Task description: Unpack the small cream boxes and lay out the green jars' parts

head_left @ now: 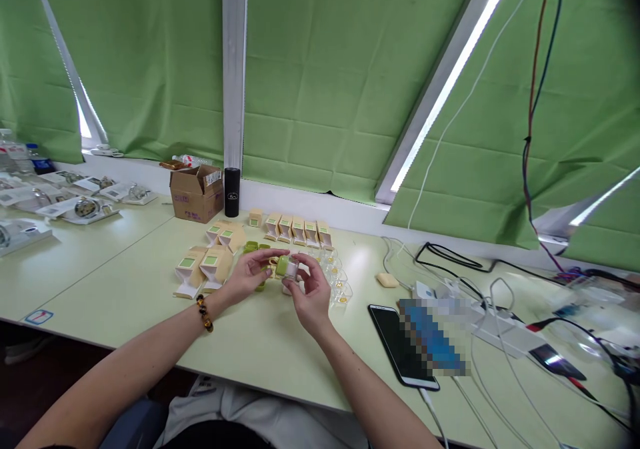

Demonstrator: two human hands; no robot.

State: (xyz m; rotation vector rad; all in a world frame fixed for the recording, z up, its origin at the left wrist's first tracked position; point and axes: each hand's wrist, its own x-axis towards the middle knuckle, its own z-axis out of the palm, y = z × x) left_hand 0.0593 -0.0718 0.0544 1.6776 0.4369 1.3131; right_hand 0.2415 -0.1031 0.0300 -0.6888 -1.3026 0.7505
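Note:
Above the middle of the table, a small clear jar (291, 269) with a light green end lies tilted between my two hands. My right hand (313, 295) pinches its clear end with thumb and fingers. From the other side, the fingers of my left hand (249, 270) close on the green end; a beaded bracelet circles that wrist. Several green caps (251, 245) sit just behind my left hand, partly hidden by it. Beside my right hand stand several clear cups (341, 294) with yellow centres.
Open small cartons (216, 267) stand left of my hands, and a row of them (299, 230) at the back. A brown box (197, 194) and black tumbler (232, 193) are behind. Phone (400, 345), cables and power strip (500, 332) lie right; packaged items (86, 209) far left.

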